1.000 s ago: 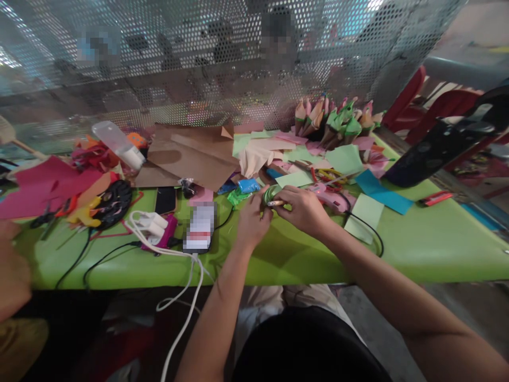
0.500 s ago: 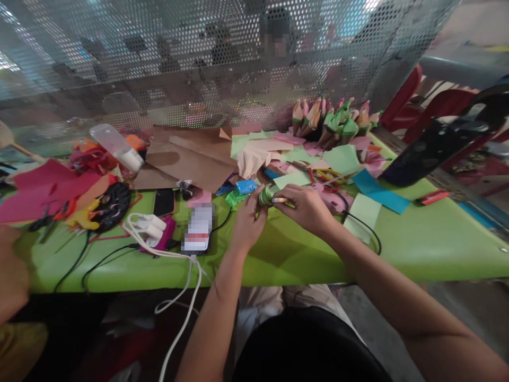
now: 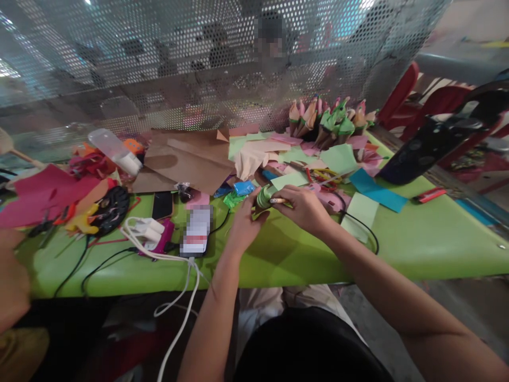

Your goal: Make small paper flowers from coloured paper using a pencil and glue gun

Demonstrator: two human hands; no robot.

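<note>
My left hand (image 3: 244, 225) is closed around a green roll (image 3: 263, 197) with ringed layers, perhaps tape or cord. Close beside it, my right hand (image 3: 305, 209) pinches a thin pale stick (image 3: 278, 200) whose tip points left toward the roll. Whether the stick touches the roll, I cannot tell. Just beyond my left fingers lie a blue packet (image 3: 243, 188) and a crumpled bright green wrapper (image 3: 233, 199). A pink tool with a black cord (image 3: 332, 199) rests behind my right hand, partly hidden by it.
Paper-wrapped pencil-shaped cones (image 3: 338, 121) stand at the back. A dark bottle (image 3: 431, 144) is at the right, near blue paper (image 3: 377, 190). Brown paper (image 3: 191, 159), a phone (image 3: 196, 231) and a charger with white cables (image 3: 149, 231) lie left. Another person's arm (image 3: 11, 281) shows far left.
The camera view has shifted slightly. Both hands keep their hold close together, and the green roll looks a little more tilted. Nothing has been let go.
</note>
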